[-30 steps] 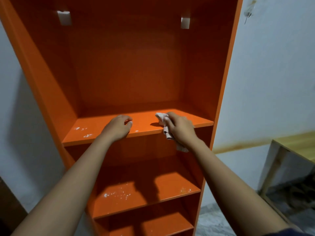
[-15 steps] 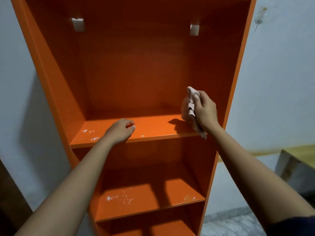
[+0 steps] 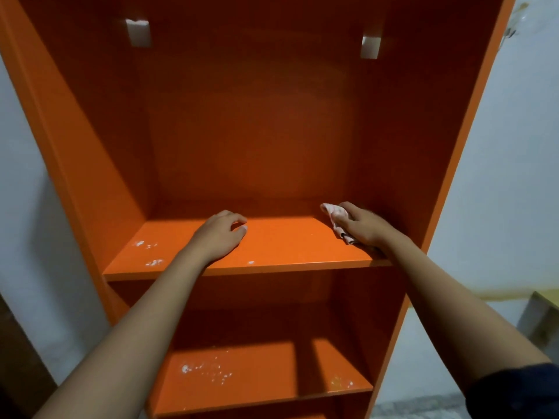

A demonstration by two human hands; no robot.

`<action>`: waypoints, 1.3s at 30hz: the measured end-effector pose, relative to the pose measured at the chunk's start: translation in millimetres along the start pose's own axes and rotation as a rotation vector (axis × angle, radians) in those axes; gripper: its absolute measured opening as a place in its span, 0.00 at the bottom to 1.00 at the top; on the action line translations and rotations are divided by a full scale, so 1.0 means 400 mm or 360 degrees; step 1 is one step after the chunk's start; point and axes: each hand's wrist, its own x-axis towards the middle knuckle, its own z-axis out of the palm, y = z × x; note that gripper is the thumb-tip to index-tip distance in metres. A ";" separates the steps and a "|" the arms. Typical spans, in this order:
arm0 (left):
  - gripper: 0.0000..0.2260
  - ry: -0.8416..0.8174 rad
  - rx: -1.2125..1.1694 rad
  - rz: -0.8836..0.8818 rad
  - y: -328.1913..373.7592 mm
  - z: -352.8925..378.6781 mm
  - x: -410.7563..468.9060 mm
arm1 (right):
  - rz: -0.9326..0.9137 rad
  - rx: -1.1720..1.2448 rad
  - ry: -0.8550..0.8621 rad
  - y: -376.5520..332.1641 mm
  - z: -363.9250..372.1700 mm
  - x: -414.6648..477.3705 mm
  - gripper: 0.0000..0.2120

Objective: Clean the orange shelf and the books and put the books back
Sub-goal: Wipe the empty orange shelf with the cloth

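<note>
Pale wall (image 3: 514, 176) as backdrop, showing on both sides of the frame. Against it, dead centre: orange shelf (image 3: 257, 131), an upright open-front unit filling most of the view, top cut off by the frame.

Inside, upper board (image 3: 287, 252) at mid-height, front strip lit, rear in shade. Below it, lower board (image 3: 257, 373), crossed by dark shadow bands. Edge of a third board just visible at the bottom.

Grey speckled floor (image 3: 423, 406) bottom right. Corner of a wooden bench (image 3: 541, 316) at the far right edge, well apart from the unit. Dark shape at bottom left, can't tell what.

Both bare forearms reaching up from the bottom corners onto the upper board. Dark sleeve (image 3: 514, 391) on the right arm, bottom right corner.

Left hand (image 3: 219, 237) palm down near the middle of the upper board, fingers loosely bent, tips touching the surface, gripping nothing.

Right hand (image 3: 364, 226) at the right end of the same board, just beside the side panel, clenched round a crumpled pale cloth (image 3: 335, 219) and pressing it on the board. Cloth poking out past the fingertips toward the back panel, also trailing out under the hand toward the front edge.

Two small white tabs high on the back panel: left tab (image 3: 138, 32), right tab (image 3: 370, 46).

White specks (image 3: 148, 252) on the left part of the upper board, one more near its front edge. Same kind of flecks scattered on the lower board, left and right.
</note>
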 end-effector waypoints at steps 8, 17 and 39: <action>0.15 0.0011 0.0034 -0.0027 0.007 0.002 0.004 | -0.0290 -0.0015 -0.0206 -0.002 -0.007 0.036 0.18; 0.16 -0.0063 0.0004 -0.0023 0.007 -0.019 -0.057 | -0.0461 -0.0390 -0.0229 -0.098 0.055 -0.014 0.20; 0.10 0.0239 0.0026 -0.0001 -0.022 -0.145 -0.267 | -0.0992 -0.0123 0.0031 -0.295 0.217 -0.198 0.14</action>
